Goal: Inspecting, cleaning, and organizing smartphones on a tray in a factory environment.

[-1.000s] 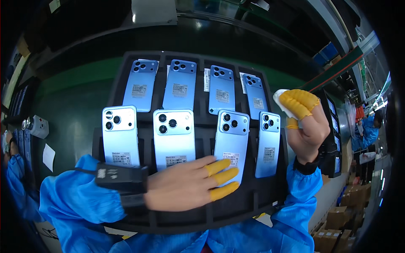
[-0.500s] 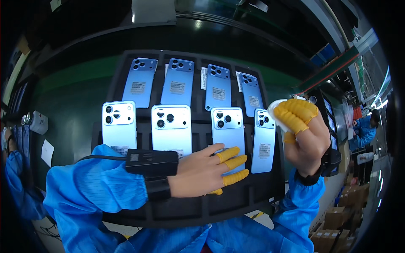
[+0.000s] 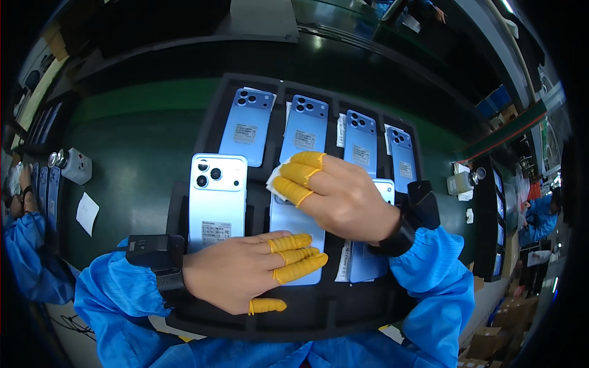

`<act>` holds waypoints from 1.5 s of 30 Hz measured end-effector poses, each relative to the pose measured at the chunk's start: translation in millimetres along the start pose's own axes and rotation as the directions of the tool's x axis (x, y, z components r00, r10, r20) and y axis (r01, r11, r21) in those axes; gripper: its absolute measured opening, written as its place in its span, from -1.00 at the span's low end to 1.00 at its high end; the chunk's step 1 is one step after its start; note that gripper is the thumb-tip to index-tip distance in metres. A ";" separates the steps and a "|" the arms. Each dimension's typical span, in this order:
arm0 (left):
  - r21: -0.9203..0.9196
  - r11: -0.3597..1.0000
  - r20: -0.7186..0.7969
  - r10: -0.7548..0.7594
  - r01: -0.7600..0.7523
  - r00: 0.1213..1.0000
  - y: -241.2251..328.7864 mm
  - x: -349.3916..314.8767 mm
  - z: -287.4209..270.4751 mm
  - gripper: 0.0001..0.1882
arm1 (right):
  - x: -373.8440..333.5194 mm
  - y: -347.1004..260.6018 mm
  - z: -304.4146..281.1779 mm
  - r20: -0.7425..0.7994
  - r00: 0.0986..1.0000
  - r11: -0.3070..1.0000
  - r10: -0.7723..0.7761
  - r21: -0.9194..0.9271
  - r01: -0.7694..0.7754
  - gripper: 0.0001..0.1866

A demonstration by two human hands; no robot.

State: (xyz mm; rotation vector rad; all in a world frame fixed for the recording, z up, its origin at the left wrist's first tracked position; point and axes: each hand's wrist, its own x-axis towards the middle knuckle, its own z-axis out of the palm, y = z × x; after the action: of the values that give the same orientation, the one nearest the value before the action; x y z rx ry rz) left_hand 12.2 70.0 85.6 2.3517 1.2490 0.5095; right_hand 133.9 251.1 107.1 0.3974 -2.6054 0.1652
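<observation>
Left hand (image 3: 245,276) lies flat, fingers extended; right hand (image 3: 340,196) arches, fingertips pressed down.

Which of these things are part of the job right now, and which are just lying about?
In hand: left hand, right hand, white cloth, middle phone, black tray.
Lying about: paper slip, small bottle, cardboard boxes.
</observation>
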 end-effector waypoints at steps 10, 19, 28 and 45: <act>-0.175 0.984 -0.036 0.012 -0.019 0.999 -6.2 -4.6 -2.7 -0.24 | -5.5 -10.2 -2.9 0.142 0.985 0.994 0.102 -0.056 -0.095 -0.68; -0.192 0.979 -0.102 0.043 -0.062 0.994 -5.8 -5.6 -1.3 -0.24 | -12.7 -14.0 -6.0 0.044 0.997 0.990 0.063 -0.129 -0.056 -0.85; -0.137 0.990 -0.030 0.013 -0.017 0.999 -6.4 -6.0 -2.8 -0.28 | -21.2 -21.7 -20.0 0.171 0.980 0.986 0.098 -0.149 -0.073 -0.77; -0.103 0.994 0.093 -0.012 0.021 0.996 -6.9 -4.7 0.5 -0.35 | -10.1 -29.5 -15.2 0.221 0.975 0.990 -0.008 -0.133 0.038 -0.73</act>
State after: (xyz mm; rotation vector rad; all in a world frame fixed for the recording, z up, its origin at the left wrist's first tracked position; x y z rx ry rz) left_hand 5.3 69.4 80.9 2.2500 1.1710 0.4445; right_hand 158.4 228.5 116.6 0.4176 -2.8071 -0.0696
